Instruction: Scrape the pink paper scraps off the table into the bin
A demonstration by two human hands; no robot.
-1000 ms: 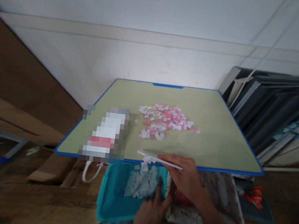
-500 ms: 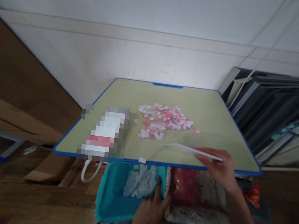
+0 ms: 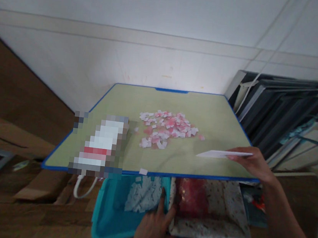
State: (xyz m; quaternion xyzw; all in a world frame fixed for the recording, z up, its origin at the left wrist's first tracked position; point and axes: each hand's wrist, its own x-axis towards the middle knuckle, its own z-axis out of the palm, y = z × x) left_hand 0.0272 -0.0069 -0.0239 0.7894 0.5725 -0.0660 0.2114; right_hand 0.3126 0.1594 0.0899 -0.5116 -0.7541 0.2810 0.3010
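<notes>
My right hand [image 3: 254, 161] pinches a thin white card [image 3: 215, 153] by its right end, holding it nearly level above the right part of the board. On the pale green, blue-edged board [image 3: 132, 100] lies a loose pile of small pink and white paper pieces [image 3: 175, 125]. My left hand [image 3: 153, 224] straddles the right rim of a teal tray [image 3: 111, 221], index finger inside and thumb outside; its other fingers are partly hidden. White pieces [image 3: 143, 196] lie in the tray. One white piece [image 3: 143, 171] sits at the board's near edge.
A blurred-out white device [image 3: 101, 139] with a looped white cable [image 3: 84, 193] lies on the board's left side. Right of the tray is a speckled pale tray [image 3: 224, 204] holding something red [image 3: 192, 196]. Dark flat panels [image 3: 282, 103] lean at the right wall.
The white card has moved right with my right hand and shows more of its face. My left hand stays at the tray rim. The view has shifted slightly to the right.
</notes>
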